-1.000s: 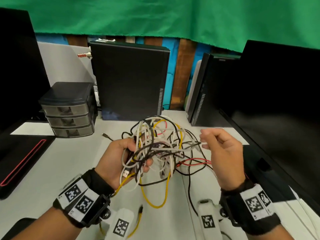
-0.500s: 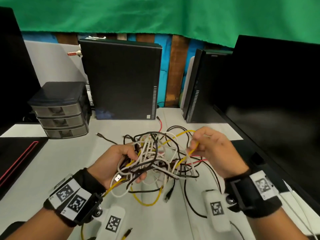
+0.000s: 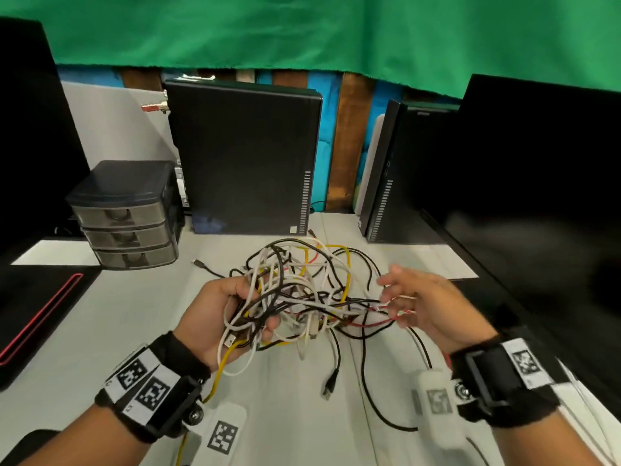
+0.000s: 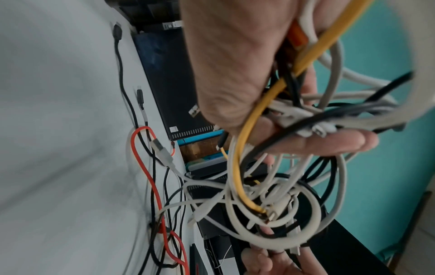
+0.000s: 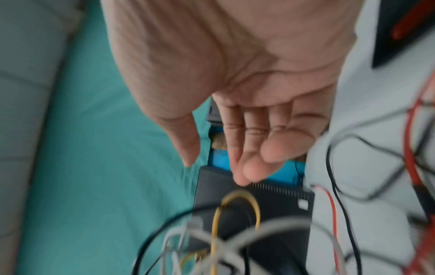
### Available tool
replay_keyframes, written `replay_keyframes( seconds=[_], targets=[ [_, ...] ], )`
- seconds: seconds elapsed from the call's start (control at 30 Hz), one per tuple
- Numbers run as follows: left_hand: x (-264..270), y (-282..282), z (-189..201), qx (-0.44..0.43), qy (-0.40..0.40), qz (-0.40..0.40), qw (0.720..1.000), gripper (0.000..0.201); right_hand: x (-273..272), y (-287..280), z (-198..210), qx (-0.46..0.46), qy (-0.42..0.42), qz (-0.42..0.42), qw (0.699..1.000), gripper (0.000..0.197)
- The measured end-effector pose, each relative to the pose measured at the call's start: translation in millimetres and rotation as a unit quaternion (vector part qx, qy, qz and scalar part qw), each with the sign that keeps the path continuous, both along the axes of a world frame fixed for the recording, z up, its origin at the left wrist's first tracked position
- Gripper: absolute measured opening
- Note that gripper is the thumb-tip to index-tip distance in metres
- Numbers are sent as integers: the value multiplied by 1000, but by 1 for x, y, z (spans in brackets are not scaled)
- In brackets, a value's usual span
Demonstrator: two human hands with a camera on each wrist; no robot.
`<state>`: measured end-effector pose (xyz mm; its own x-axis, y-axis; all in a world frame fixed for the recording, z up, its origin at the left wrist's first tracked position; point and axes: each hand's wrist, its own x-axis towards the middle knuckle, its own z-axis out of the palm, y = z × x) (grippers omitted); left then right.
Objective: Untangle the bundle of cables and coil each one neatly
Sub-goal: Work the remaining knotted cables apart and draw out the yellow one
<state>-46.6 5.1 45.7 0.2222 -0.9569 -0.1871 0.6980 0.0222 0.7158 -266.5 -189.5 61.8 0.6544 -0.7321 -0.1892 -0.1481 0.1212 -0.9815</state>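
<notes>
A tangled bundle of white, black, yellow and red cables [image 3: 302, 290] is held just above the white table [image 3: 134, 314]. My left hand [image 3: 252, 307] grips the bundle's left side, with fingers and thumb curled round several strands. A yellow cable [image 4: 242, 158] runs through the left hand [image 4: 270, 111]. My right hand [image 3: 396, 297] hovers at the bundle's right edge with its fingers spread and holds nothing. In the right wrist view the right hand [image 5: 235, 158] shows straight fingers above the bundle [image 5: 223, 241]. A red cable [image 4: 150, 176] trails on the table.
A dark three-drawer unit [image 3: 124, 213] stands at back left. A black computer tower [image 3: 245, 163] is behind the bundle, with a second tower [image 3: 386, 179] to its right. A large dark monitor [image 3: 537, 196] lines the right side. A black pad with red edging [image 3: 40, 314] lies left.
My right hand has let go of the yellow loop it pinched and spread its fingers beside the bundle. The left hand keeps its grip on the bundle.
</notes>
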Motion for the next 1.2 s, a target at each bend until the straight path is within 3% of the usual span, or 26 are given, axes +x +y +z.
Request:
replay_keyframes(
  seconds=[0.23, 0.33, 0.4, 0.53, 0.67, 0.9, 1.0, 1.1, 1.2],
  targets=[
    [-4, 0, 2, -18, -14, -26, 999, 39, 27, 34, -23, -17, 18, 26, 999, 30],
    [-6, -2, 1, -14, 0, -20, 1000, 36, 30, 37, -25, -65, -30, -48, 996, 25],
    [-5, -3, 0, -6, 7, -12, 1000, 44, 29, 36, -22, -97, -68, -96, 988, 23],
    [-5, -4, -4, 28, -6, -26, 999, 55, 26, 35, -18, -105, -70, -19, 992, 35],
    [-5, -2, -2, 50, -23, -71, 996, 36, 22, 24, -18, -10, -90, -1, 996, 19],
    [1, 2, 13, 18, -56, -75, 995, 47, 9, -2, -6, 13, -131, -131, 983, 11],
    [9, 6, 17, 8, -47, -67, 997, 59, -2, -23, -9, 58, -142, -238, 959, 11],
    [13, 10, 22, -3, -39, -63, 997, 57, -17, -40, -8, 56, -154, -326, 931, 16],
    [11, 9, 23, -11, -46, -50, 998, 52, -16, -35, -10, 60, -183, -293, 937, 15]
  ],
)
